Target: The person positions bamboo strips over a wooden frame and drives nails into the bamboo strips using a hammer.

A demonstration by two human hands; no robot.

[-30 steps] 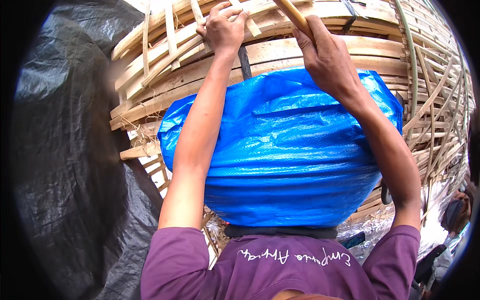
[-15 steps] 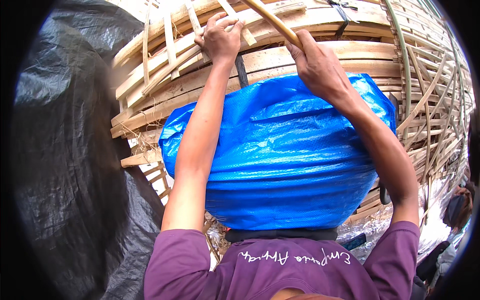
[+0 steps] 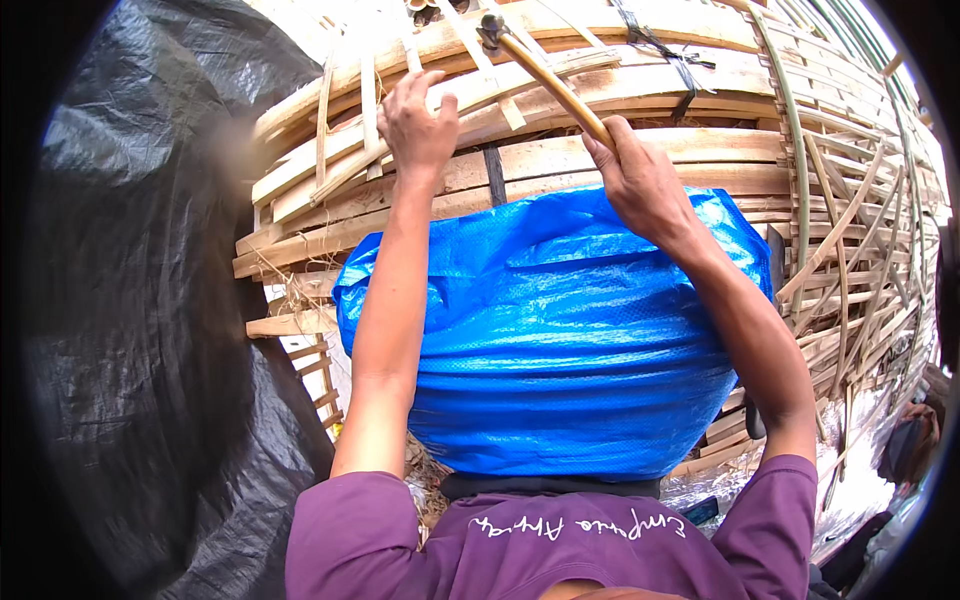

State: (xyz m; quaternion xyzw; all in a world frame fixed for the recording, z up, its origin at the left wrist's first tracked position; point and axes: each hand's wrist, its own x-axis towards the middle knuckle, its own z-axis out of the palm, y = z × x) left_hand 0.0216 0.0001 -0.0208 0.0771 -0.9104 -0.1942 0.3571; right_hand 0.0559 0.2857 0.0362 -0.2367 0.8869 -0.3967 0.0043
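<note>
My right hand (image 3: 648,185) is wrapped round the wooden handle of a hammer (image 3: 550,80). Its dark metal head points up and away to the left, raised over the pale wooden strips. On the left, my left hand (image 3: 418,125) curls its fingers over a light wooden strip (image 3: 408,45) where it crosses a longer diagonal strip (image 3: 540,82); the thumb stands apart. The fingertips are partly hidden, so whether they also pinch something small cannot be seen. Long pale planks (image 3: 640,148) lie crosswise below both hands.
A shiny blue plastic sheet (image 3: 570,330) covers my front, below the planks. Black tarpaulin (image 3: 150,300) hangs along the left side. Woven bamboo lattice (image 3: 850,200) stands at the right. Black ties (image 3: 675,55) bind the far planks.
The view has tilted, so the planks sit lower and the hammer head now shows. My left hand has shifted a little left along the strips. The right hand keeps its hold on the hammer.
</note>
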